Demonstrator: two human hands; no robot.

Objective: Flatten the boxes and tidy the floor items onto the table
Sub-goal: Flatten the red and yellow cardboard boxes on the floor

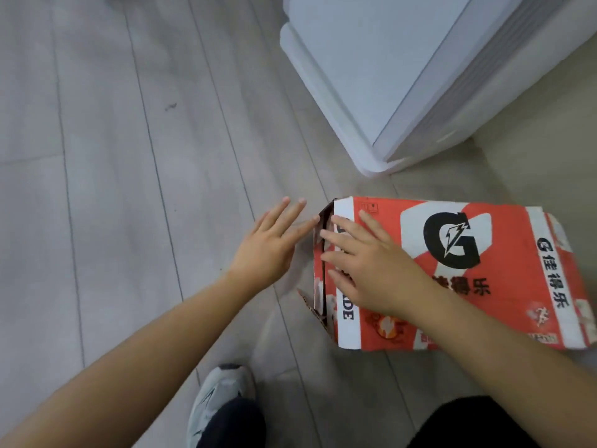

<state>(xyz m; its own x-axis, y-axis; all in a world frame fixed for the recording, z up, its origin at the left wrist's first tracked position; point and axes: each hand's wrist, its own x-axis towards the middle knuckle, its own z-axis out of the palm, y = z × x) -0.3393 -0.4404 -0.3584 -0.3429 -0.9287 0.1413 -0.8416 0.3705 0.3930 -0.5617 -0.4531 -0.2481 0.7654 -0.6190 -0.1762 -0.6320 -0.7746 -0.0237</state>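
An orange and white cardboard drinks box [504, 263] with a big black G logo lies on its side on the grey wooden floor. Its left end is open, showing a dark inside. My right hand [371, 266] lies flat on the box's top face near that open end, fingers spread and straight. My left hand [271, 244] hovers just left of the opening with straight fingers; its fingertips reach the edge of the end flap, and I cannot tell if they touch it.
A tall white appliance or cabinet [403, 76] stands on the floor just behind the box. My grey shoe [219, 402] and dark trouser leg are at the bottom. Bare floor planks stretch to the left.
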